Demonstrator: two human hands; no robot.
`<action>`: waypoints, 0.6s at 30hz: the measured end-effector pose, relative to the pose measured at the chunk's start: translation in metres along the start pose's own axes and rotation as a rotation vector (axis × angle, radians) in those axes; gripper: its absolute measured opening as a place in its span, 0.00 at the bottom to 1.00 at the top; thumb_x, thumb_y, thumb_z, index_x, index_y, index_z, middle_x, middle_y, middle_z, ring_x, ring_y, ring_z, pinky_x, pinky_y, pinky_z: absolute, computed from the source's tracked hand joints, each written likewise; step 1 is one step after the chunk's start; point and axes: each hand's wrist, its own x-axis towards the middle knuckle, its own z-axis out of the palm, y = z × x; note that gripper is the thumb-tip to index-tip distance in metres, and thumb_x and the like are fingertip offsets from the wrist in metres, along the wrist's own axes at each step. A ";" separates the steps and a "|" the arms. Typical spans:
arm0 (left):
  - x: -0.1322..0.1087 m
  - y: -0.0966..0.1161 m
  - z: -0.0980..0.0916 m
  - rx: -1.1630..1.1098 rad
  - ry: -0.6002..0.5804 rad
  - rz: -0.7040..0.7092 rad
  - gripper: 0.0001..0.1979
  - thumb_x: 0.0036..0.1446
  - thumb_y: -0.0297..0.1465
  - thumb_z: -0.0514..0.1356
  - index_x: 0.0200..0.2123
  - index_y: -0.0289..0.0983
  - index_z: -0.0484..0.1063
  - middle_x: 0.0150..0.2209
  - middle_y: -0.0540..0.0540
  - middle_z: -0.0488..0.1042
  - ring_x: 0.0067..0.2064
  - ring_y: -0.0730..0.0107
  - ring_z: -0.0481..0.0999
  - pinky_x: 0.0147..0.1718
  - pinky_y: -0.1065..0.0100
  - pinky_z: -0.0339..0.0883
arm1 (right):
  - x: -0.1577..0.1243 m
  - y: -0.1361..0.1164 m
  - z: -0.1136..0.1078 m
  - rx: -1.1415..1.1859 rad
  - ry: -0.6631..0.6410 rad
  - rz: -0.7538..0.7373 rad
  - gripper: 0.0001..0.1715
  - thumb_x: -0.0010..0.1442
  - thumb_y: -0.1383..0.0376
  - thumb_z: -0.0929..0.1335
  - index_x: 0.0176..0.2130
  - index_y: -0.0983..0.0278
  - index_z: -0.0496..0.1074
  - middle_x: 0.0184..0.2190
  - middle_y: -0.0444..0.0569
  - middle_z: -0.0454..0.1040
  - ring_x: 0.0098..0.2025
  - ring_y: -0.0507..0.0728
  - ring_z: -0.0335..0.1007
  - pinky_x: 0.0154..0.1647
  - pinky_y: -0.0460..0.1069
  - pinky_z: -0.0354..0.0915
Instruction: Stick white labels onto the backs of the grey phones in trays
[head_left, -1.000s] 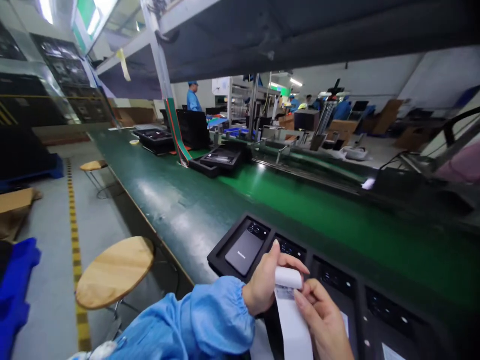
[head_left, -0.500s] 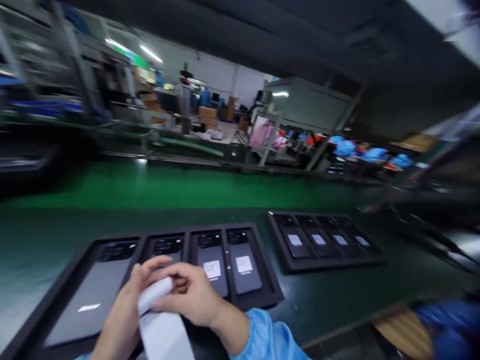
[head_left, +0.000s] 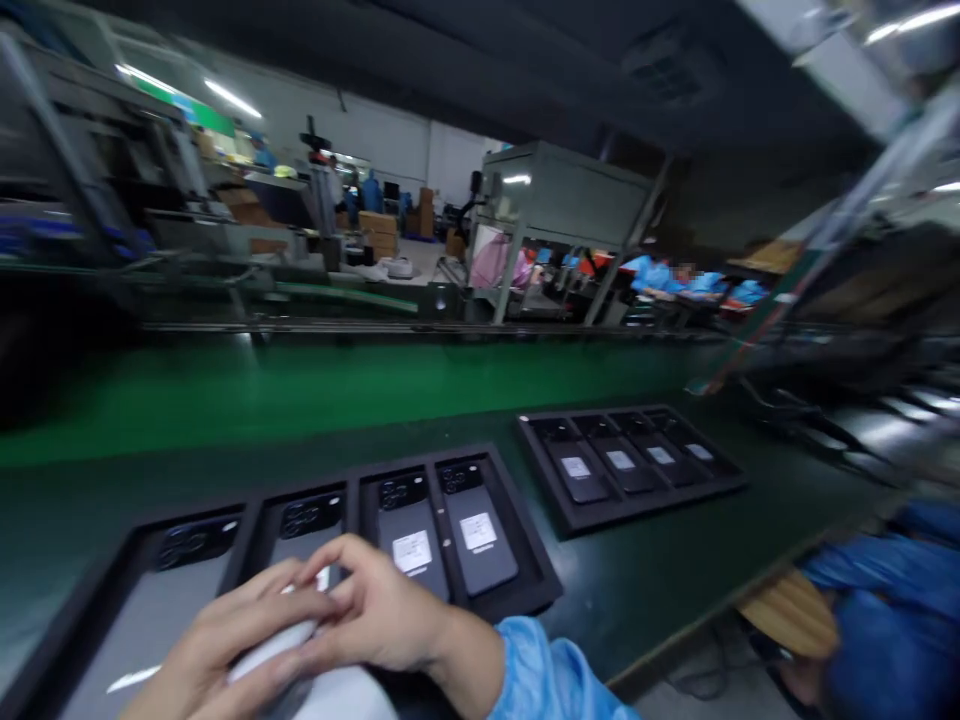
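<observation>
L hand (head_left: 225,635) is curled round a white roll (head_left: 271,645), fingers closed on it; R hand (head_left: 394,610) meets it at the roll's R end, fingertips bunched, can't tell if they pinch anything. White strip (head_left: 345,697) shows below R hand. Roll's at the nr side of a black tray (head_left: 535,565) w/ 4 phones (head_left: 489,575); R two have white labels (head_left: 478,531), 2nd from L partly hidden. Another 4-phone tray (head_left: 641,513), all labelled, sits farther R on the desk (head_left: 637,590)
</observation>
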 end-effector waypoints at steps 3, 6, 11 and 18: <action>0.011 0.039 0.001 -0.213 0.054 -0.048 0.27 0.64 0.52 0.50 0.34 0.41 0.82 0.35 0.41 0.76 0.38 0.56 0.74 0.41 0.61 0.67 | -0.010 -0.002 0.004 0.015 -0.041 -0.008 0.44 0.38 0.49 0.80 0.46 0.62 0.60 0.25 0.39 0.69 0.23 0.46 0.61 0.26 0.41 0.56; 0.030 0.056 0.015 -0.477 0.308 -0.185 0.34 0.57 0.59 0.52 0.27 0.35 0.81 0.31 0.40 0.75 0.37 0.58 0.72 0.42 0.61 0.64 | -0.010 -0.004 -0.007 0.033 -0.072 -0.040 0.35 0.55 0.53 0.74 0.53 0.57 0.55 0.29 0.39 0.69 0.28 0.46 0.64 0.29 0.40 0.56; 0.048 0.044 0.026 -0.817 0.590 -0.398 0.45 0.52 0.66 0.47 0.31 0.27 0.78 0.24 0.41 0.69 0.25 0.69 0.65 0.26 0.69 0.56 | -0.001 -0.001 -0.035 -0.204 -0.070 -0.081 0.23 0.63 0.54 0.69 0.53 0.56 0.59 0.36 0.47 0.73 0.35 0.53 0.73 0.33 0.44 0.68; 0.053 0.041 0.028 -1.091 0.629 -0.524 0.40 0.49 0.64 0.54 0.25 0.28 0.73 0.22 0.44 0.67 0.24 0.72 0.64 0.25 0.71 0.53 | -0.002 -0.006 -0.034 -0.746 0.035 -0.438 0.15 0.62 0.60 0.69 0.50 0.53 0.74 0.46 0.47 0.74 0.44 0.53 0.75 0.40 0.38 0.70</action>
